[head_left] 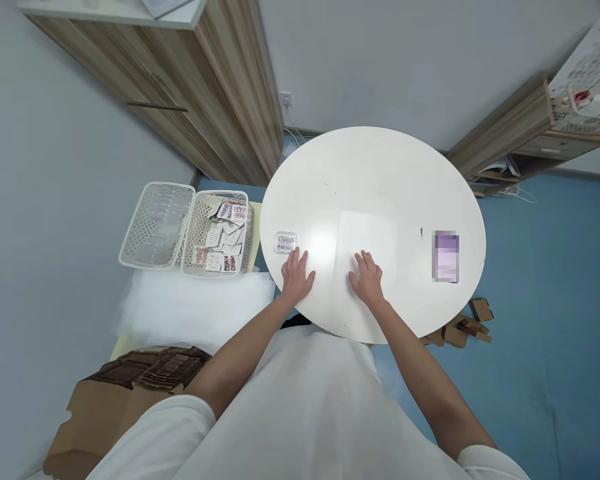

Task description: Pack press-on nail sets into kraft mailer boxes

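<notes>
My left hand [297,277] rests on the white oval table [375,167] near its left edge, fingers spread and holding nothing. Just beyond its fingertips lies a small clear plastic case [285,243] with two rows of small purplish pieces, which look like false nails. My right hand [367,279] lies on a thin translucent white sheet [365,233] in the middle of the table. Its fingers are apart, with nothing held in them.
Left of the table stand a white basket [191,235] of small cards and packs, a basket [135,233] of clear plastic cases, stacked white sheets [195,303] and a cardboard box [100,417] of dark packets. A blurred purple rectangle [445,257] lies at right; small cardboard boxes [455,335] lie below.
</notes>
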### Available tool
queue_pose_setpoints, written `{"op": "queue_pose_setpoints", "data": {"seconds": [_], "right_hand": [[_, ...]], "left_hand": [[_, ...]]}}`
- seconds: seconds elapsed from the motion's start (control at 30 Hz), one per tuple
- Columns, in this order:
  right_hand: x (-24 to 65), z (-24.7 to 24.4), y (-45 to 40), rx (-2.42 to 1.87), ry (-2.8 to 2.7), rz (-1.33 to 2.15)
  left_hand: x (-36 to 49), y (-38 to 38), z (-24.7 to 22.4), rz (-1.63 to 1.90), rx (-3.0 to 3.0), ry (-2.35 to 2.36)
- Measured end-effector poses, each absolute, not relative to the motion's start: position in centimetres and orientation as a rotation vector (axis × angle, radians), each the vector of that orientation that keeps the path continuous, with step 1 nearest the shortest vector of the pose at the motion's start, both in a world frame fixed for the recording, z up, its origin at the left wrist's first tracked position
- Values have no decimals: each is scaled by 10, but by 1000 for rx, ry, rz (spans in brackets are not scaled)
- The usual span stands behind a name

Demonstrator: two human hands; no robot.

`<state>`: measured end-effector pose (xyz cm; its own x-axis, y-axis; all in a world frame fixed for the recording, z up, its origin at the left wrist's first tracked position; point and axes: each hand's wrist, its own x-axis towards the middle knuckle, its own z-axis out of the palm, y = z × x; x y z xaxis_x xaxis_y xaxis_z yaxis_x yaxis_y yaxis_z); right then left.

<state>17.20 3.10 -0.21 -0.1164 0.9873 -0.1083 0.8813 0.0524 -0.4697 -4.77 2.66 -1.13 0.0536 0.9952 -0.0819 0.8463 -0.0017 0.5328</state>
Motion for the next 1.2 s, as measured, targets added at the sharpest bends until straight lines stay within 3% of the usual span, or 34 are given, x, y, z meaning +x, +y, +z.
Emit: {"op": "queue_pose_setpoints", "data": {"seconds": [0.2,0.43,0.77,1.2], "right_hand": [[85,-7,55,-1703,-1720,1312],[23,-9,68,-1568,-1398,1629],[44,-8,50,-1592,-1356,1547],[197,3,-38,-1687,-1211,1361]], "left_hand": [[-120,50,-25,776,1321,1952],[-130,73,-28,793,1074,1797],[-109,63,-15,816,1087,1709],[19,19,-7,633,1275,1321]]}}
